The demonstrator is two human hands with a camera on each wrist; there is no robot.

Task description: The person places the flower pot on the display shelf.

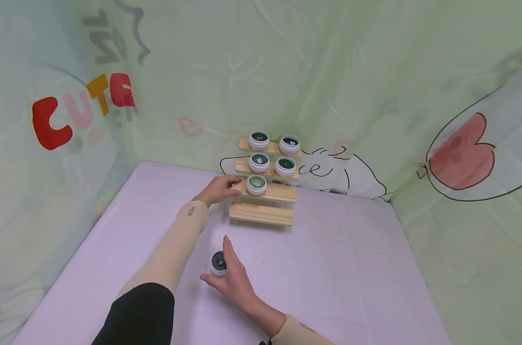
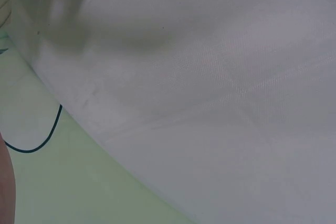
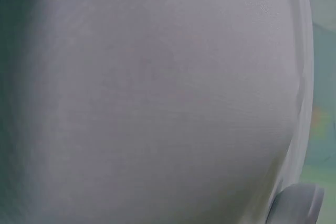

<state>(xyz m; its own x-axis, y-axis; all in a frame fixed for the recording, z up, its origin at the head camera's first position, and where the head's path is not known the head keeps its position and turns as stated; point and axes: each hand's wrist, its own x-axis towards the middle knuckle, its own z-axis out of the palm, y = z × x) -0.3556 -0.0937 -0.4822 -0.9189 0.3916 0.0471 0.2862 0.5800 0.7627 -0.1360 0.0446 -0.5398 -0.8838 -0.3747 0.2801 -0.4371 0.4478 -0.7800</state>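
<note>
A tiered wooden display stand [image 1: 261, 213] with four steps stands toward the back of the table. At the left end of its third step from the top, my left hand [image 1: 218, 189] pinches the wood between thumb and fingers. Nearer the front, my right hand [image 1: 235, 280] is held with thumb and straight fingers spread around a small round white jar [image 1: 218, 263] with a dark top. Its right side is hidden behind the fingers. Part of a jar [image 3: 296, 204] shows in the lower corner of the right wrist view. A jar with a green top [image 1: 256, 184] sits beside my left fingertips.
Two jars [image 1: 259, 139] [image 1: 289, 143] stand on the top step and two more jars [image 1: 259, 162] [image 1: 285, 166] on the second. The pale table [image 1: 343, 268] ends at a printed curtain [image 1: 312, 72] behind and at both sides.
</note>
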